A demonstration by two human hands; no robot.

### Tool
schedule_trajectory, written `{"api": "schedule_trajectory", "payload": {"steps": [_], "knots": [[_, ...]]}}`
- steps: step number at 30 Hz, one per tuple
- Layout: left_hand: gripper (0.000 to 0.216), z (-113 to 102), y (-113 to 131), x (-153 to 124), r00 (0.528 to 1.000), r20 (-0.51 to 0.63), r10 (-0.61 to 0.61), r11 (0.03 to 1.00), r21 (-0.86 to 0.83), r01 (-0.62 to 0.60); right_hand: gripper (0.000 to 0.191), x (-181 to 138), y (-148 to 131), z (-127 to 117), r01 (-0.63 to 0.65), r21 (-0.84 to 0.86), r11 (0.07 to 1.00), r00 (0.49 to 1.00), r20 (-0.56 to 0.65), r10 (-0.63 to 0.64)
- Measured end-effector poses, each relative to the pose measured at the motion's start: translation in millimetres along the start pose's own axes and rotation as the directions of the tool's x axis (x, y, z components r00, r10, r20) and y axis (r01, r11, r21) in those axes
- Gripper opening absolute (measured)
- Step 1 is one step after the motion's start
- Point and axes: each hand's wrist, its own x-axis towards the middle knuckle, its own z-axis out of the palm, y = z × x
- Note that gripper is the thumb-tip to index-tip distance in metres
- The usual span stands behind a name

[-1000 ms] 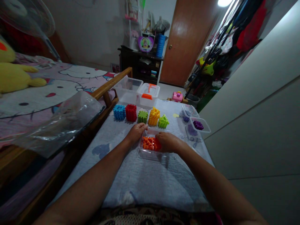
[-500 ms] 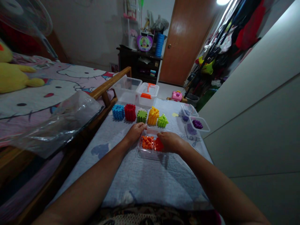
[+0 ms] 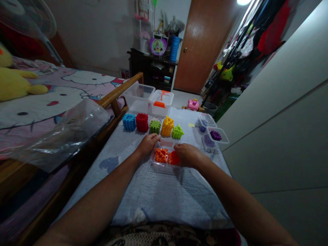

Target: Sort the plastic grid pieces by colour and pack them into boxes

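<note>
A clear plastic container [image 3: 160, 167] lies on the grey cloth in front of me, with orange interlocking blocks [image 3: 161, 155] inside. My left hand [image 3: 148, 144] grips the container's far left corner. My right hand [image 3: 189, 154] rests over its right side, fingers curled on an orange-red block [image 3: 174, 158]. Behind the container stands a row of block cubes: blue [image 3: 129, 122], red [image 3: 142, 122], green [image 3: 155, 126], yellow [image 3: 167, 126] and light green [image 3: 177, 132].
Two small clear tubs with purple blocks [image 3: 215, 135] sit at the right. A lidded clear box with an orange latch [image 3: 161, 101] and an open bin [image 3: 138, 95] stand at the far edge. A bed frame [image 3: 115, 96] and plastic bag [image 3: 69, 131] lie left; a wall runs right.
My right hand has drawn slightly to the right, uncovering more of the orange-red block. The left hand and the container have stayed put.
</note>
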Motion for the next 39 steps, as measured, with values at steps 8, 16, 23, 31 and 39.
{"api": "schedule_trajectory", "payload": {"steps": [8,16,23,31,39], "knots": [[0.033,0.2,2.9,-1.3,1.0,-0.006,-0.015,1.0,0.0,0.015,0.03,-6.3,-2.2,-3.1,-0.036,-0.071,0.997,0.998,-0.052,0.033],[0.033,-1.2,-0.2,0.4,1.0,-0.009,0.012,0.999,0.038,-0.012,0.047,-52.4,38.5,-17.6,-0.123,0.199,0.972,0.952,-0.253,0.173],[0.034,-1.7,0.1,-0.4,1.0,0.018,-0.005,1.0,0.005,0.005,0.042,-101.2,61.6,48.9,-0.243,0.432,0.868,0.863,-0.312,0.397],[0.032,0.0,7.7,-6.3,1.0,-0.001,-0.004,1.0,-0.003,0.004,0.104,-94.8,44.1,125.4,-0.464,0.381,0.799,0.819,-0.159,0.552],[0.031,-0.9,6.6,-6.5,1.0,-0.014,-0.023,0.998,-0.065,0.022,0.11,-89.3,46.8,130.3,-0.538,0.402,0.741,0.771,-0.12,0.625]]}}
